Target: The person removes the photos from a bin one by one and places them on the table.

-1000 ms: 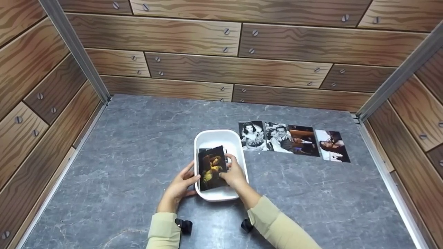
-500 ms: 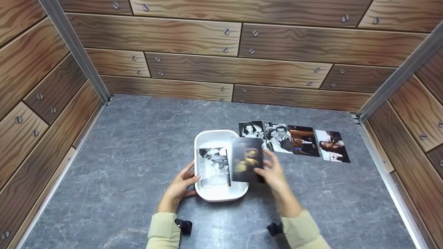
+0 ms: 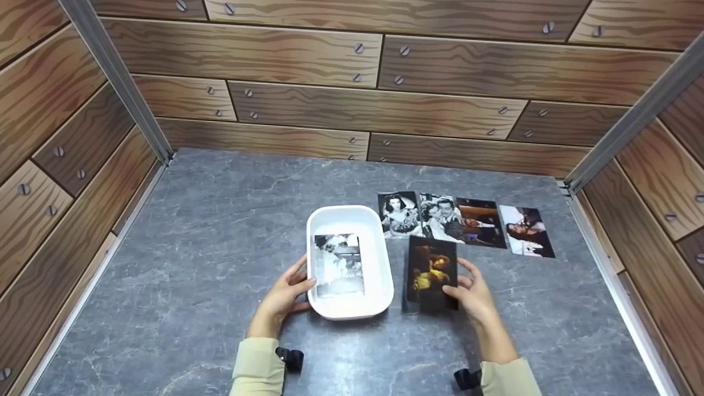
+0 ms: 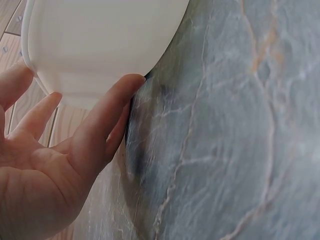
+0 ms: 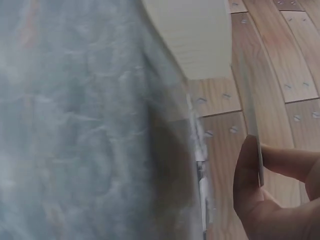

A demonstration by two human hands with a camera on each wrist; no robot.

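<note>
My right hand point(image 3: 477, 300) pinches a dark photo print point(image 3: 432, 264) of yellow-lit figures along its right edge. It holds the print above the table, just right of a white plastic tub point(image 3: 386, 258). The right wrist view shows the print point(image 5: 251, 105) edge-on between thumb and fingers. My left hand point(image 3: 285, 291) holds the tub's left side, thumb at the rim and fingers outside against the wall. In the left wrist view, fingertips touch the tub point(image 4: 100, 50) near its base. Inside the tub lies a black-and-white photo print point(image 3: 340, 269); whether others lie beneath it cannot be seen.
A row of several photo prints lies behind and right of the tub: two black-and-white ones point(image 3: 399, 214), point(image 3: 441, 217), then two coloured ones point(image 3: 482, 223), point(image 3: 527, 231). The marbled grey table point(image 3: 231, 220) is enclosed by wood-patterned walls point(image 3: 302, 102).
My right hand has lifted the dark photo print out of the tub and carried it right, uncovering the black-and-white print inside. My left hand has stayed at the tub.
</note>
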